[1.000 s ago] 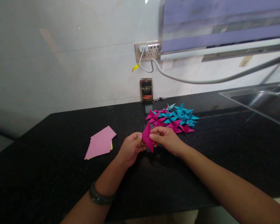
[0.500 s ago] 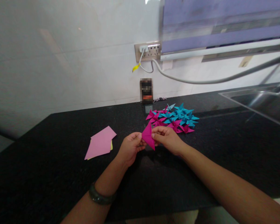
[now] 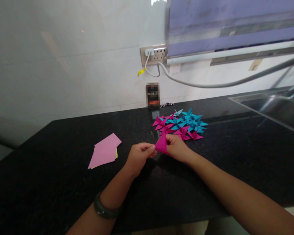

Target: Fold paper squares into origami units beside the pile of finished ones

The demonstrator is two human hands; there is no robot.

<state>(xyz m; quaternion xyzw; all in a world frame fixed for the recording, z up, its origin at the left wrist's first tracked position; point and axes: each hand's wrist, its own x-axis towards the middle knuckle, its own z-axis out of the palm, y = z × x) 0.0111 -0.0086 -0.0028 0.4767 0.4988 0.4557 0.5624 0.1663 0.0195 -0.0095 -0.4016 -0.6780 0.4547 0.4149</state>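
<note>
A folded magenta origami paper (image 3: 161, 144) is held between my two hands above the dark countertop (image 3: 63, 192). My left hand (image 3: 140, 157) pinches its left corner between thumb and fingers. On the paper's right side my right hand (image 3: 178, 147) is closed, its fingertips partly hidden behind the fold. Just beyond lie several finished paper cranes, magenta ones (image 3: 182, 131) in front and blue ones (image 3: 192, 122) behind, with a pale blue crane (image 3: 177, 112) at the back. Pink paper sheets (image 3: 104, 150) rest to the left, a yellow edge showing beneath.
A blurred-out dark upright object (image 3: 153, 95) leans by the wall, a beaded string (image 3: 167, 104) beside it. Above are a wall socket (image 3: 154, 54) with a plugged-in white cable and a grey hose (image 3: 210, 86). A sink (image 3: 271, 102) is set in at the right.
The magenta paper has turned and narrowed in my view, and sits slightly further right. My left hand has shifted its pinch to the corner; my right fingers have curled behind the paper.
</note>
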